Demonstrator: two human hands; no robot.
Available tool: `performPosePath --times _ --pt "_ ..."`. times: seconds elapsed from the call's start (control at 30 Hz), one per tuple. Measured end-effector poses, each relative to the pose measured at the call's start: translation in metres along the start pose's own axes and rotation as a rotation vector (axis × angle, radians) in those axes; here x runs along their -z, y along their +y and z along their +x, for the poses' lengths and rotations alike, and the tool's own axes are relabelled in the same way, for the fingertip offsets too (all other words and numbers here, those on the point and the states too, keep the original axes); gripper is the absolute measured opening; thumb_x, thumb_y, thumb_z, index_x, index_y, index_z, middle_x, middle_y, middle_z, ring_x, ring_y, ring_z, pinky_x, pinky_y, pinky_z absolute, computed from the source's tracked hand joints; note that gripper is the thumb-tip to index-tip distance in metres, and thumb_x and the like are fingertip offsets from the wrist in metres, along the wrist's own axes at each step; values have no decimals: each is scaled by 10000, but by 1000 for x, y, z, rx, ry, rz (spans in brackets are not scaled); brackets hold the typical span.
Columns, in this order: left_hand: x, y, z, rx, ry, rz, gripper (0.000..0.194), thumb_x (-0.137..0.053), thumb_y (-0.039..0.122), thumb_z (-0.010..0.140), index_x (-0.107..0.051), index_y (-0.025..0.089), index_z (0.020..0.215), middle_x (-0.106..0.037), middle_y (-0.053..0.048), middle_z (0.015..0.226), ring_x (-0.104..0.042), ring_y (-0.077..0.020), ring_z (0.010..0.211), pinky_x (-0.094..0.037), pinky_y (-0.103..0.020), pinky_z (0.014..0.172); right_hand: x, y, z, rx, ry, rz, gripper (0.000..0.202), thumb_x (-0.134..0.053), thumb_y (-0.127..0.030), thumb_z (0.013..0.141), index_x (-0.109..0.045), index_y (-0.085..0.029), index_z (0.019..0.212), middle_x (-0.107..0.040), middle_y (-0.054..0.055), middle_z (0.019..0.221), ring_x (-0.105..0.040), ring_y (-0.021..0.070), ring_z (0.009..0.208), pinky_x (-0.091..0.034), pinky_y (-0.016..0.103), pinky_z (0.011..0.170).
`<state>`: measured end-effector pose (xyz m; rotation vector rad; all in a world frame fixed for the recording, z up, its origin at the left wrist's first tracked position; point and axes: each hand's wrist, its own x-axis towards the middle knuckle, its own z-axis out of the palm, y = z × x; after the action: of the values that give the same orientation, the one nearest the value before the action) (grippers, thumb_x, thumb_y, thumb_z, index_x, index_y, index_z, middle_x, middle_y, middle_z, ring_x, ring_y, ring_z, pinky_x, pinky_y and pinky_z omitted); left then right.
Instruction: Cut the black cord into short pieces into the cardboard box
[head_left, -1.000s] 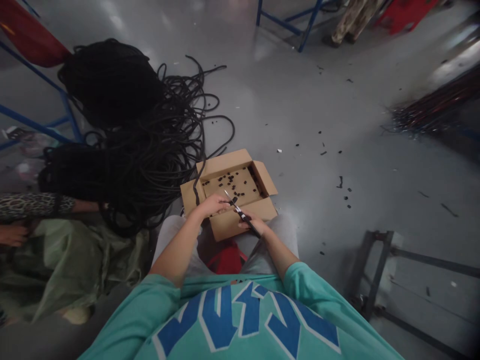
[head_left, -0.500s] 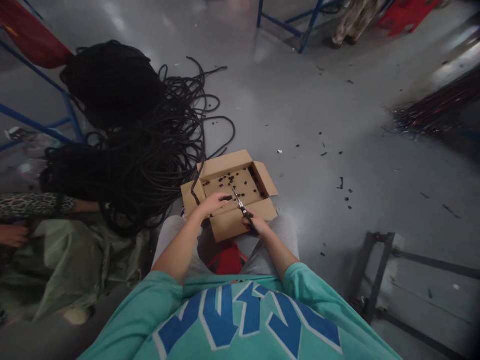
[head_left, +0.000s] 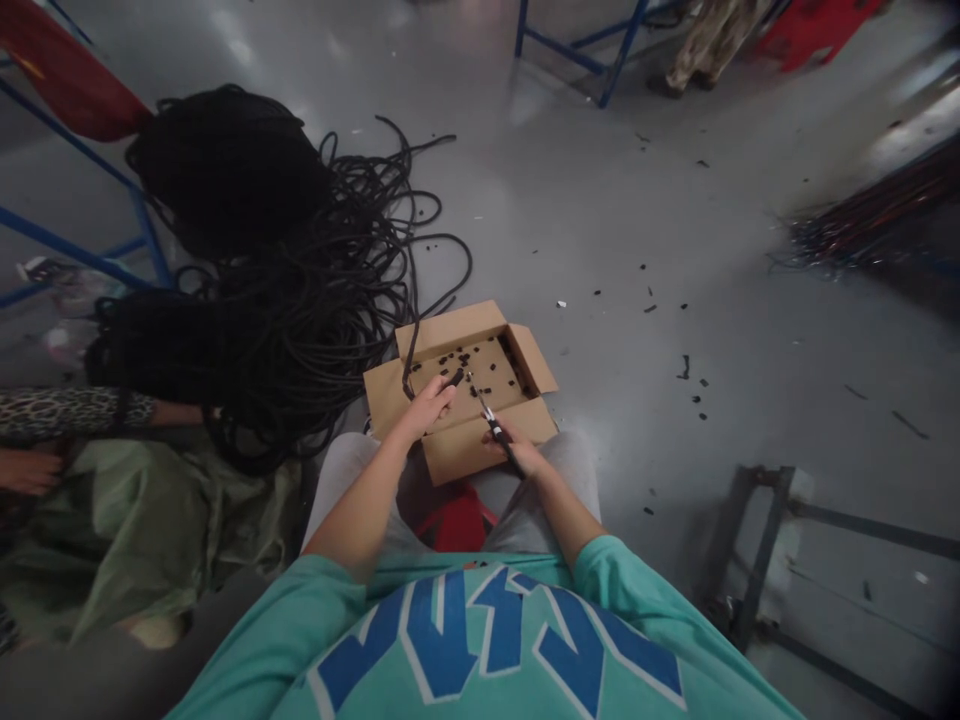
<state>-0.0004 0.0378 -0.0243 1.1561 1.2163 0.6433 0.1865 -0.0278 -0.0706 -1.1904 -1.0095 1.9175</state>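
Mid-frame, over the cardboard box (head_left: 459,456), the left hand (head_left: 429,406) pinches the black cord (head_left: 455,378) near its end, best held steady with that hand clear of the black-handled scissors (head_left: 496,431) gripped in the right hand (head_left: 517,449).

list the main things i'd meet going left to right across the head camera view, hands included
A co-worker's hand → pile of black cord → left hand → right hand → far blue stand → bundle of thin dark strands
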Motion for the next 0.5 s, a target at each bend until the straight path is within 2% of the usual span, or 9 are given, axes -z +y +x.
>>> performPosePath --times 0.1,0.3,0.5 --pt "-2 4 -2 -11 -36 -23 187 -407 340 762 -430 157 787 -442 50 623 -372 -19 451 -293 -151 452 0 3 1 -34 -38 -16 683 -612 -212 526 -410 -219 1178 -515 -10 761 -466 99 647 -355 215 575" --pt "-11 7 -5 85 -70 26 185 -467 319 723 -451 144 783 -396 61 541 -308 -21 400 -235 -162 405 0 8 2 -32 -41 -65 698 -592 -140 522 -407 -248 1187 -525 -13 778 -479 100 656 -380 226 598" --pt "-14 2 -5 117 -85 81 172 -479 308 709 -472 136 723 -379 62 510 -303 -23 391 -212 -168 391 3 12 6 6 -15 -87 685 -604 -126 505 -439 -235 1160 -513 -10 785 -482 115 719 -384 239 642"
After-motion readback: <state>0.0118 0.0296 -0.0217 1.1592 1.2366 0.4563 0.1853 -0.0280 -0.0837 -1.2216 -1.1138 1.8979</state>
